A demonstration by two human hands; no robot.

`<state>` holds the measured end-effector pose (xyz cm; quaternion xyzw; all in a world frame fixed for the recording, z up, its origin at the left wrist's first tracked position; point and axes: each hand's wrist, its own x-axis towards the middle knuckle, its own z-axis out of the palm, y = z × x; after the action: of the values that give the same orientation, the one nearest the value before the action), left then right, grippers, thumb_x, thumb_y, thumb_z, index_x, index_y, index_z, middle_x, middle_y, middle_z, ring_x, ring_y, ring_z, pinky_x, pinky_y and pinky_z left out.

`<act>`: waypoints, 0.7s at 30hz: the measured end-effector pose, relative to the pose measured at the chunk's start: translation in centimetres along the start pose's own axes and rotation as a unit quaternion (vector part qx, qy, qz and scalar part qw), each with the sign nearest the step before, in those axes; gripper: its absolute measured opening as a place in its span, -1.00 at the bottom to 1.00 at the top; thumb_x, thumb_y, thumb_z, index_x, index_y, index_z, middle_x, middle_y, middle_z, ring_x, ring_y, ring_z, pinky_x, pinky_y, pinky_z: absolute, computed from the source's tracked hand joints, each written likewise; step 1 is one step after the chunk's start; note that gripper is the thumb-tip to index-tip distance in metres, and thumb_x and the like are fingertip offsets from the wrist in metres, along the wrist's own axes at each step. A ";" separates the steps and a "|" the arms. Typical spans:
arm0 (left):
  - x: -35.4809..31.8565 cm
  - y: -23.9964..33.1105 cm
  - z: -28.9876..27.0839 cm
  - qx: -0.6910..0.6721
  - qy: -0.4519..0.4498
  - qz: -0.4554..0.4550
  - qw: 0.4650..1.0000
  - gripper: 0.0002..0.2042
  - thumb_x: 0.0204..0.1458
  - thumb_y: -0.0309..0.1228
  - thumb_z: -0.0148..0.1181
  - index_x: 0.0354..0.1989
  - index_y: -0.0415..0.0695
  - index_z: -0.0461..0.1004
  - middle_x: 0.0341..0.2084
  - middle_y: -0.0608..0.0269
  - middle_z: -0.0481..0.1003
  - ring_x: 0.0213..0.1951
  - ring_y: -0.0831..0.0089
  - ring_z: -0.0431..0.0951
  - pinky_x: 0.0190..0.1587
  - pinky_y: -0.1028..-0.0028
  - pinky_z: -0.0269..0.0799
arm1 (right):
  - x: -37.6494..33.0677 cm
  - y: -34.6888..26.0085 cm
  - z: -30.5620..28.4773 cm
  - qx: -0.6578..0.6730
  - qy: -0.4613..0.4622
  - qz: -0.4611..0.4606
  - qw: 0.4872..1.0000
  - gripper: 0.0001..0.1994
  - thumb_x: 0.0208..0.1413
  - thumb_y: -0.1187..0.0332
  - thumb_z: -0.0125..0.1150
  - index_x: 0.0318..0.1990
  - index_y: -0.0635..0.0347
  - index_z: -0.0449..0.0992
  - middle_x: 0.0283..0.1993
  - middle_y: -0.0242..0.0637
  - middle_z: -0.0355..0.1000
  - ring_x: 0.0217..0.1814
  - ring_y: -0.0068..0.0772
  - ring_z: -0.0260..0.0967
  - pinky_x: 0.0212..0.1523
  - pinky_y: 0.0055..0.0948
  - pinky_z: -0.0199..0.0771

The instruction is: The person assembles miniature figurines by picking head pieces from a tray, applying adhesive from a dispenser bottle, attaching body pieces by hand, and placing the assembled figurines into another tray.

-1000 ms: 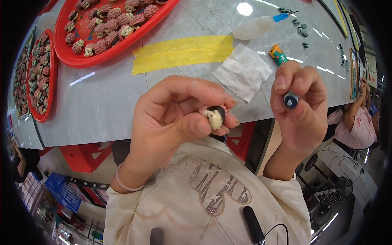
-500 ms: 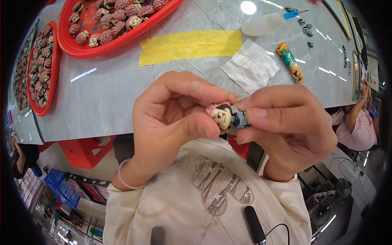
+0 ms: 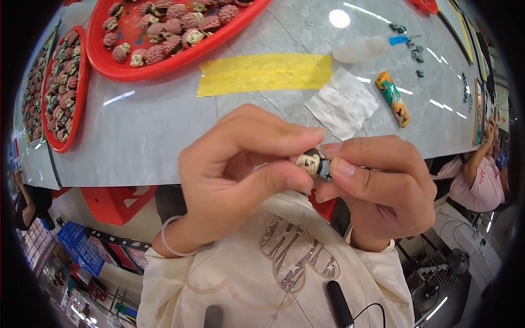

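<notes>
Between my hands, above the near edge of the table, is a small figurine: a doll head (image 3: pixel 308 163) with a cream face and dark and pink hair, and a grey-blue body (image 3: pixel 326 168). My left hand (image 3: pixel 240 158) pinches the head between thumb and fingers. The thumb and fingers of my right hand (image 3: pixel 380 183) are closed on the body, mostly covering it. Head and body now meet at the neck; whether they are fully joined I cannot tell.
A red tray (image 3: pixel 136 74) of pink-haired doll heads lies at the far left, with a red tray (image 3: pixel 83 82) of figurines beside it. Beyond my hands are yellow tape (image 3: pixel 262 74), a white tissue (image 3: pixel 342 104), an orange-green packet (image 3: pixel 392 98), a needle-tipped bottle (image 3: pixel 361 50) and small grey parts (image 3: pixel 418 53).
The body has come closer to the head, and the neck gap visible before is gone. Both hands are nearer each other. The whole view has shifted slightly.
</notes>
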<state>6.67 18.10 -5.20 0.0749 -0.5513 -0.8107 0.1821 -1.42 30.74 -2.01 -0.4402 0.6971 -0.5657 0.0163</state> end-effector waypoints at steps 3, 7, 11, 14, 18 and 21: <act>-0.7 1.5 0.3 -0.108 0.019 -0.095 0.989 -0.71 -0.24 -0.51 0.20 -0.30 -0.31 0.35 -0.35 0.09 0.38 -0.34 0.48 0.40 -0.32 0.58 0.35 | 0.3 -0.4 0.5 -0.024 -0.056 -0.085 0.995 -0.77 -0.30 0.56 0.25 -0.37 0.26 0.43 -0.39 -0.08 0.33 -0.47 -0.44 0.31 -0.59 -0.65 0.30; 0.1 1.2 -0.7 -0.157 0.024 -0.046 0.986 -0.69 -0.20 -0.39 0.22 -0.33 -0.33 0.34 -0.43 0.06 0.39 -0.39 0.39 0.41 -0.31 0.47 0.32 | 0.2 -1.0 0.8 -0.110 -0.055 -0.068 0.990 -0.73 -0.13 0.30 0.17 -0.27 0.24 0.42 -0.23 -0.05 0.23 -0.31 -0.35 0.21 -0.40 -0.53 0.23; 2.7 5.1 -8.1 0.241 0.108 0.266 0.927 -0.70 -0.09 -0.33 0.06 -0.28 -0.34 0.31 -0.45 0.04 0.39 -0.38 0.37 0.42 -0.31 0.43 0.35 | -0.6 -0.1 -1.0 -0.179 -0.025 -0.064 0.981 -0.61 -0.02 0.12 0.02 -0.23 0.32 0.37 -0.20 -0.06 0.19 -0.29 -0.31 0.15 -0.31 -0.47 0.15; 2.5 10.6 -13.0 0.496 0.244 0.189 0.812 -0.76 -0.11 -0.58 -0.08 -0.21 -0.27 0.34 -0.29 0.12 0.41 -0.30 0.46 0.40 -0.16 0.48 0.30 | -0.8 0.7 -1.9 -0.155 0.038 -0.013 0.987 -0.61 0.01 0.13 -0.02 -0.24 0.37 0.36 -0.20 -0.08 0.19 -0.32 -0.34 0.13 -0.32 -0.50 0.13; 1.8 14.2 -17.0 0.771 0.209 0.168 0.577 -0.77 -0.09 -0.56 -0.06 -0.22 -0.17 0.39 -0.26 0.22 0.42 -0.23 0.49 0.42 -0.18 0.54 0.28 | -0.4 1.2 -1.3 -0.117 0.057 0.013 0.991 -0.71 -0.02 0.23 0.02 -0.29 0.33 0.39 -0.32 -0.11 0.26 -0.32 -0.30 0.20 -0.28 -0.45 0.20; 4.0 14.6 -14.3 0.673 0.183 0.171 0.696 -0.79 -0.07 -0.56 -0.06 -0.24 -0.21 0.39 -0.30 0.23 0.43 -0.23 0.48 0.42 -0.16 0.57 0.27 | -0.3 1.5 -1.7 -0.096 0.075 0.043 0.992 -0.78 -0.05 0.36 0.04 -0.32 0.36 0.39 -0.36 -0.12 0.29 -0.34 -0.32 0.21 -0.28 -0.46 0.20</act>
<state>10.71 -0.58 3.07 0.2293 -0.9088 -0.1480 0.3157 -3.00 32.26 -2.75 -0.3657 0.7657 -0.5264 -0.0536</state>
